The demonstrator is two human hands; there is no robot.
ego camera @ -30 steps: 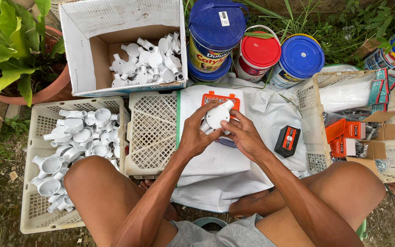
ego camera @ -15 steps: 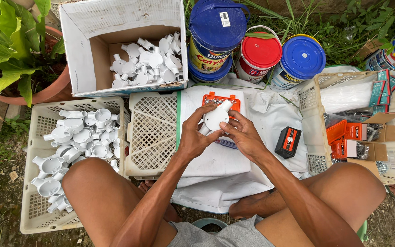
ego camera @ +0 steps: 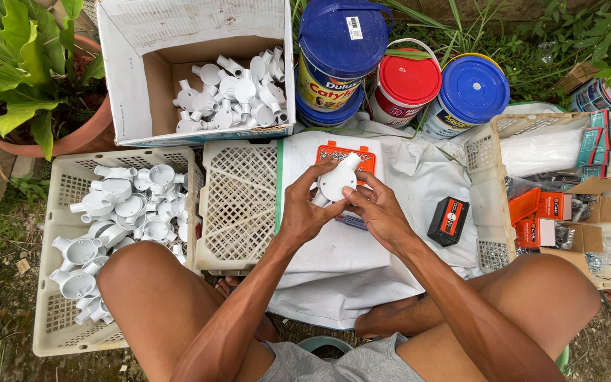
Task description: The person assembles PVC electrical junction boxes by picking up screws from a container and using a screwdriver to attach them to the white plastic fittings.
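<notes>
Both hands, left hand (ego camera: pixel 305 212) and right hand (ego camera: pixel 376 212), grasp one white pipe fitting (ego camera: pixel 336 182) before three lidded paint buckets (ego camera: pixel 410 81), two blue, one red.

Three lidded buckets, three crates, one box.
Two blue-lidded plastic paint buckets (ego camera: pixel 343 42) (ego camera: pixel 472 88), one red-lidded (ego camera: pixel 409 79); three cream plastic lattice crates (ego camera: pixel 65 191) (ego camera: pixel 238 198) (ego camera: pixel 486 145); one white cardboard box (ego camera: pixel 143 25).

Left hand (ego camera: pixel 305 209) and right hand (ego camera: pixel 380 212) raised together, fingers curled, forearms converging
</notes>
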